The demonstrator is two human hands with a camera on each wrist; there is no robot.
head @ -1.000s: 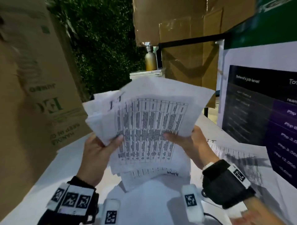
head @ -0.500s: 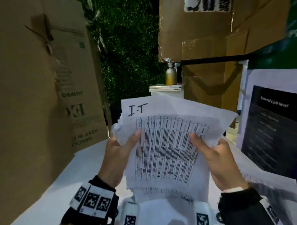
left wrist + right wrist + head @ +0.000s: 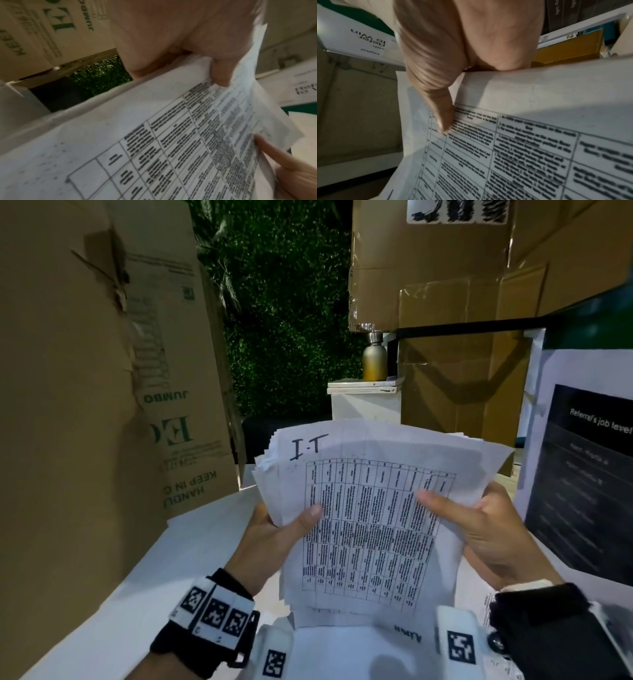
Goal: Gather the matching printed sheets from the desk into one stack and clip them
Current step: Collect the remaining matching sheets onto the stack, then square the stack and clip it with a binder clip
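Observation:
I hold a stack of printed sheets (image 3: pixel 373 529) upright over the white desk (image 3: pixel 191 556). The top sheet carries a table of small text and a handwritten "I.T" at its upper left. My left hand (image 3: pixel 274 535) grips the stack's left edge, thumb lying on the front. My right hand (image 3: pixel 479 529) grips the right edge, thumb pressed on the table print. In the left wrist view the sheets (image 3: pixel 154 135) fan apart slightly under my left hand (image 3: pixel 197 47). The right wrist view has my right hand (image 3: pixel 453 67) with its thumb on the top sheet (image 3: pixel 522 135). No clip is visible.
A tall cardboard box (image 3: pixel 102 371) stands at the left of the desk. More cardboard (image 3: pixel 462 302) rises behind. A dark poster (image 3: pixel 582 474) leans at the right. A metal bottle (image 3: pixel 375 361) stands on a white pedestal beyond. More printed paper (image 3: pixel 493 611) lies on the desk at lower right.
The sheets have been drawn together from a loose fan into a tighter stack, raised and turned so the "I.T" heading faces me. Both hands stay gripping its sides.

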